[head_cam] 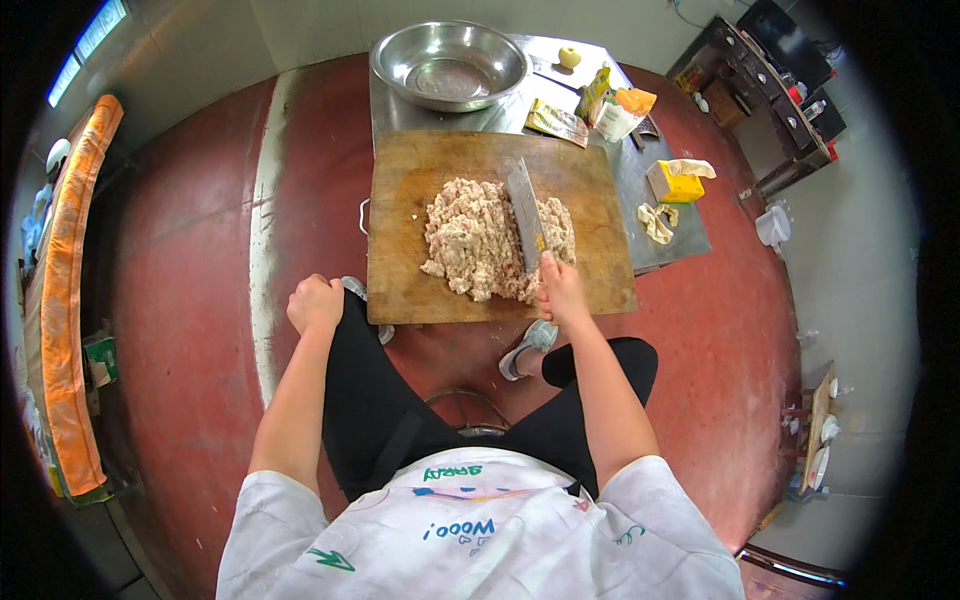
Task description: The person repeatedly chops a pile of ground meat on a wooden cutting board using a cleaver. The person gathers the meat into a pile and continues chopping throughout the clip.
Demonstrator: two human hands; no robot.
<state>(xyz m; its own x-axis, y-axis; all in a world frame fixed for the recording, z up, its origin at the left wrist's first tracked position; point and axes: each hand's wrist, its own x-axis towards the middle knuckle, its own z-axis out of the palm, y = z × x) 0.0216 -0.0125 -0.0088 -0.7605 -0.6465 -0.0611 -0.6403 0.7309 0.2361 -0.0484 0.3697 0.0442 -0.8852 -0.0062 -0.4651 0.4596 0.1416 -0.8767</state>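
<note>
My right hand (561, 289) grips the handle of a broad-bladed cleaver (528, 214). Its blade stands in a heap of pale pink minced meat (472, 236), with a smaller part of the heap to the right of the blade. The meat lies on a large wooden cutting board (397, 300), whose near edge is by my knees. My left hand (315, 304) rests closed on my left knee, left of the board, and nothing shows in it. The cleaver's handle is mostly hidden in my right fist.
Beyond the board, a steel table (397, 120) holds a wide metal basin (450, 67), a flat food packet (557, 122), an upright pouch (622, 116) and a yellowish round fruit (569, 58). At the right are a yellow tissue box (679, 184) and a crumpled pale cloth or glove (655, 223).
</note>
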